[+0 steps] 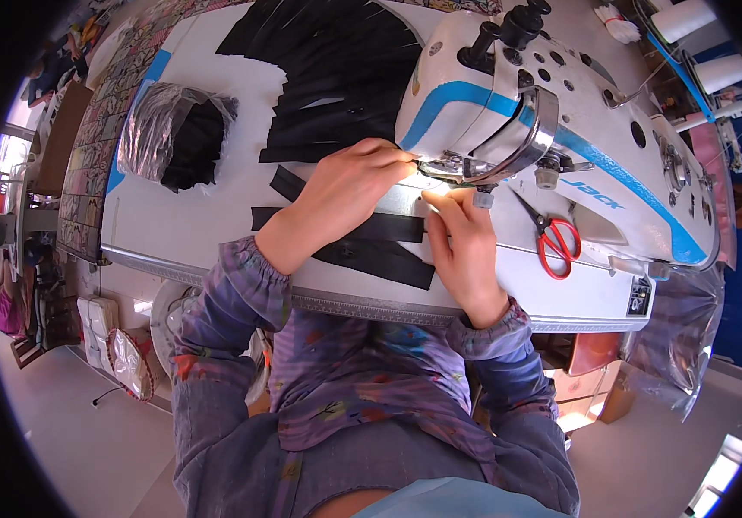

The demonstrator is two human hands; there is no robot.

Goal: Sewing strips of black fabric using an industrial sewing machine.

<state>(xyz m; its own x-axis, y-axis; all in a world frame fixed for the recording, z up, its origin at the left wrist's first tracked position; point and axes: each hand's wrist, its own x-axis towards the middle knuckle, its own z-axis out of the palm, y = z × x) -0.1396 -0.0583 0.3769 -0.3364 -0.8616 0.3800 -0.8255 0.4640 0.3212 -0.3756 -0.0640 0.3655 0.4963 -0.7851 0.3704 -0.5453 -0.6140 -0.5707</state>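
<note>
Both my hands are at the needle area of a white and blue sewing machine [474,104]. My left hand [341,194] reaches in from the left, its fingers bent together beside the presser foot, partly hidden by the machine head. My right hand [466,250] has its thumb and fingers pinched just in front of the foot, under the lamp's bright spot. A narrow dark edge shows between them; what the fingertips grip is too small to make out. Below my left wrist lie black fabric strips [379,228], crossing one another on the white table [526,298].
Red-handled scissors [561,249] lie right of my right hand. A fan of black strips [336,78] spreads behind my left hand. At the left is a clear plastic bag [151,138] with black pieces inside. Thread cones [720,73] stand at the far right.
</note>
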